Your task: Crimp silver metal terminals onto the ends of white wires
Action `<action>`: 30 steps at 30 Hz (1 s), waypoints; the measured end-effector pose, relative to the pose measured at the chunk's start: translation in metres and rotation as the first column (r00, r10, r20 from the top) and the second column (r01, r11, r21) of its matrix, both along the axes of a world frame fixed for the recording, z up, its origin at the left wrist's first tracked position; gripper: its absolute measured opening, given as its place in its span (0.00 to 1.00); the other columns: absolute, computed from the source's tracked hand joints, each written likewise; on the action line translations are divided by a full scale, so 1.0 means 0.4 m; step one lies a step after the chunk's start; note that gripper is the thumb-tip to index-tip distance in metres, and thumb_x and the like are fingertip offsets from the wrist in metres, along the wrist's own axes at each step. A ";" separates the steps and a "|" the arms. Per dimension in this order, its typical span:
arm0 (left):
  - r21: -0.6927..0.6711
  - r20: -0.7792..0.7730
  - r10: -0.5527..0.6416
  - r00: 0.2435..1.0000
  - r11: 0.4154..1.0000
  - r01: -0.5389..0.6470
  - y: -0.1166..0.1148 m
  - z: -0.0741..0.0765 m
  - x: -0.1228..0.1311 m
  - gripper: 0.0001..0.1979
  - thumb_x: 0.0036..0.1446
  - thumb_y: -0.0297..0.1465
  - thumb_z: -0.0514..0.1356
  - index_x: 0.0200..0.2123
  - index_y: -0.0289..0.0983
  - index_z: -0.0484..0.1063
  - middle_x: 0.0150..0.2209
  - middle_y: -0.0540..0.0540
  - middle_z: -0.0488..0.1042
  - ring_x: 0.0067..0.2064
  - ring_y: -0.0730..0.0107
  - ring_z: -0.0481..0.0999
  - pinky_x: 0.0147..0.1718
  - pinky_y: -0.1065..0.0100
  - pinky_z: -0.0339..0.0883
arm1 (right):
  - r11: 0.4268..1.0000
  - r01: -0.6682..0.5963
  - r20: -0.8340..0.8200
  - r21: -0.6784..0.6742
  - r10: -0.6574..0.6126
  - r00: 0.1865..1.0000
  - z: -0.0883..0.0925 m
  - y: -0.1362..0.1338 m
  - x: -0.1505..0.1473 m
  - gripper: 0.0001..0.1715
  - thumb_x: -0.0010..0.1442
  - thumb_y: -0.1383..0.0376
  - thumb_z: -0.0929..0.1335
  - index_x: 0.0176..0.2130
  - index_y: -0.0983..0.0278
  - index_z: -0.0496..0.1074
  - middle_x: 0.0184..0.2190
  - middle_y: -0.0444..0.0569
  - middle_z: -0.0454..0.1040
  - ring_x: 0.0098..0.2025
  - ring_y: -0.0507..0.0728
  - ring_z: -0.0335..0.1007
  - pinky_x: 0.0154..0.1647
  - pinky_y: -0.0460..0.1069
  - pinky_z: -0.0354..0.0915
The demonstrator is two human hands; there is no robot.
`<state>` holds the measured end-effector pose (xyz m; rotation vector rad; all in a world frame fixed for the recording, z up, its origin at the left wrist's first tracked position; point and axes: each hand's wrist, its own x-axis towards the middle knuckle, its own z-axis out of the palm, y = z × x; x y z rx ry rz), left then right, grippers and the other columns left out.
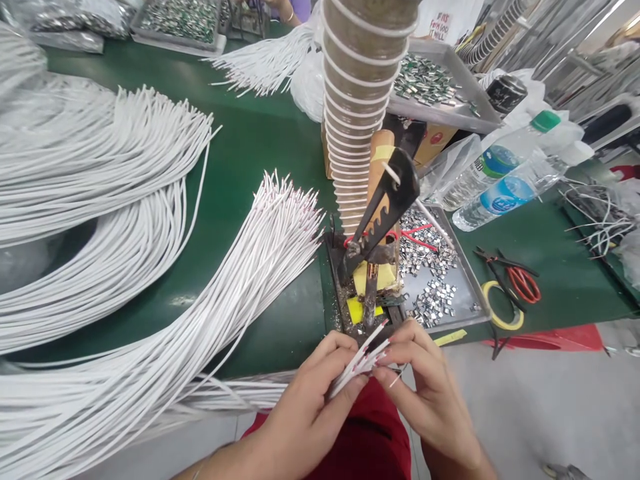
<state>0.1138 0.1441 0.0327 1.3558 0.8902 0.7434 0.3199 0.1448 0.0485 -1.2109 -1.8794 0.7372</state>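
My left hand (320, 390) is closed around a small bunch of white cables (370, 350) near their ends, some of which have reddish tips. At the tips of the same bunch, my right hand (425, 380) has its thumb and fingers bent and pinched on the cable ends. One thin white cable end pokes out below the right fingers. Just beyond both hands stands a black metal fixture (340, 280) holding a wooden-handled soldering iron (383, 150), its tip pointing down. Yellow pieces (363, 310) lie around the fixture's base.
A ribbed hose (357, 100) hangs above the fixture. Large bundles of white cables (240, 267) fill the left. A tray (467, 267) of small metal parts, water bottles (505, 193), red-handled pliers (523, 283) and a yellow tape roll (515, 323) lie right. Another person's hand (285, 10) shows far back.
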 end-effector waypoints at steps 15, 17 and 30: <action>-0.143 -0.130 0.035 0.991 0.988 -0.054 -0.010 -0.005 0.012 0.15 0.70 0.31 0.59 0.28 0.39 0.75 0.26 0.53 0.74 0.29 0.68 0.72 0.33 0.71 0.66 | 0.989 -0.066 0.046 0.133 0.061 0.997 -0.034 -0.003 0.015 0.13 0.68 0.73 0.69 0.47 0.57 0.77 0.38 0.46 0.77 0.39 0.56 0.72 0.40 0.52 0.72; -0.110 -0.135 0.074 0.988 0.990 -0.090 -0.010 -0.005 0.011 0.15 0.71 0.31 0.59 0.28 0.39 0.74 0.27 0.52 0.74 0.30 0.68 0.71 0.33 0.70 0.66 | 0.988 0.067 0.114 0.141 -0.083 0.990 -0.035 0.016 0.044 0.13 0.70 0.72 0.68 0.48 0.57 0.78 0.39 0.47 0.77 0.41 0.56 0.75 0.41 0.52 0.73; -0.139 -0.104 0.245 0.964 0.956 -0.258 0.001 -0.003 0.014 0.04 0.64 0.30 0.62 0.35 0.39 0.76 0.31 0.52 0.72 0.32 0.68 0.70 0.35 0.70 0.66 | 0.914 0.331 0.348 0.236 -0.398 0.849 -0.120 0.106 0.149 0.10 0.74 0.62 0.67 0.42 0.59 0.79 0.40 0.50 0.81 0.44 0.60 0.76 0.48 0.57 0.72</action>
